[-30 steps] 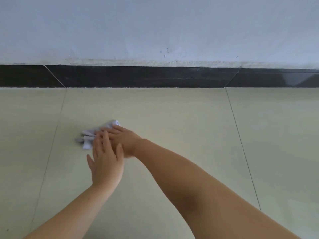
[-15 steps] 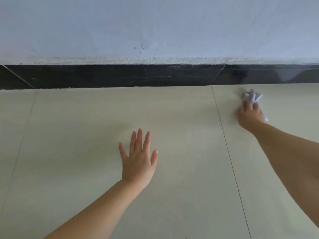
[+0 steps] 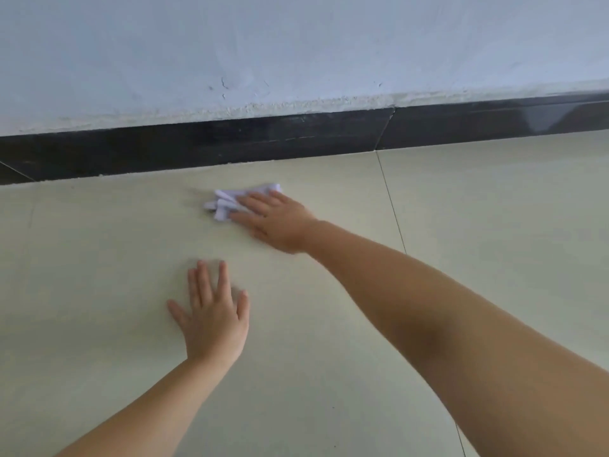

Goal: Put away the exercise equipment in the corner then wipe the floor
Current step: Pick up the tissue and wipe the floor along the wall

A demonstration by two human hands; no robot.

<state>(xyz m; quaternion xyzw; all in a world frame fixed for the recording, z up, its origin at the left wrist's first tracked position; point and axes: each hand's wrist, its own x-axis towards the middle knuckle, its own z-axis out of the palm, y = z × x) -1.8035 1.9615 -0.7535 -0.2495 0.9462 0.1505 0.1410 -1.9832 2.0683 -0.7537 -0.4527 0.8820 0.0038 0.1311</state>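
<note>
A crumpled white cloth (image 3: 230,199) lies on the pale tiled floor (image 3: 99,258), close to the dark skirting. My right hand (image 3: 276,219) presses down on it with straight fingers pointing left, covering its right part. My left hand (image 3: 211,315) rests flat on the floor nearer to me, fingers spread, holding nothing. No exercise equipment is in view.
A black skirting board (image 3: 230,143) runs along the foot of a white wall (image 3: 296,44) with rough, chipped plaster at its lower edge. A tile joint (image 3: 392,206) runs toward me right of the cloth.
My right hand has swept the cloth from the far right back leftward along the skirting. My left hand stays flat on the floor.
</note>
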